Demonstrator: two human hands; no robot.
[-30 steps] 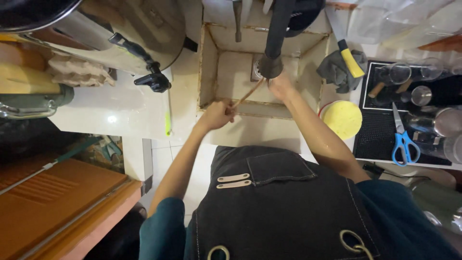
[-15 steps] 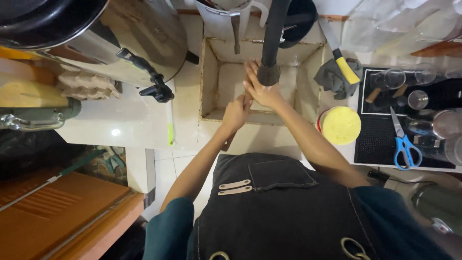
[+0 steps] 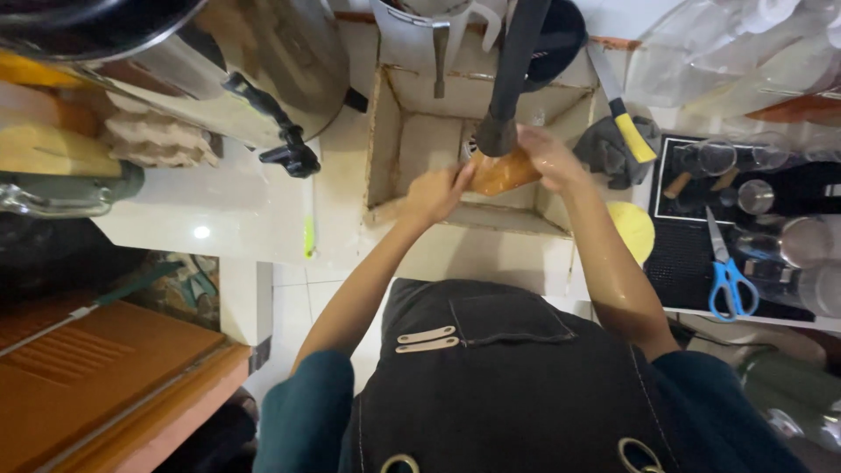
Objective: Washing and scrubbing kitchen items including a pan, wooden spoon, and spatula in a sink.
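Observation:
Over a square beige sink [image 3: 378, 131], both my hands meet under the end of a black faucet [image 3: 498, 136]. Between them is an orange-brown object [image 3: 501, 172], blurred, so I cannot tell its kind. My left hand [image 3: 432, 194] grips its left end with the fingers curled. My right hand [image 3: 550, 154] is wet and holds its right end from above, close to the spout. My dark apron fills the bottom of the view.
A big steel urn with a black tap [image 3: 289, 156] stands left of the sink, an egg carton [image 3: 158, 140] beside it. To the right are a grey cloth [image 3: 603, 149], a yellow-handled knife [image 3: 632, 136], a round yellow sponge [image 3: 636, 229], blue scissors [image 3: 727, 282] and glasses on a black mat [image 3: 679, 254].
Both hands rose from the sink's front edge to just under the faucet. A thin wooden stick showed between them before; now they hold a wider orange-brown object.

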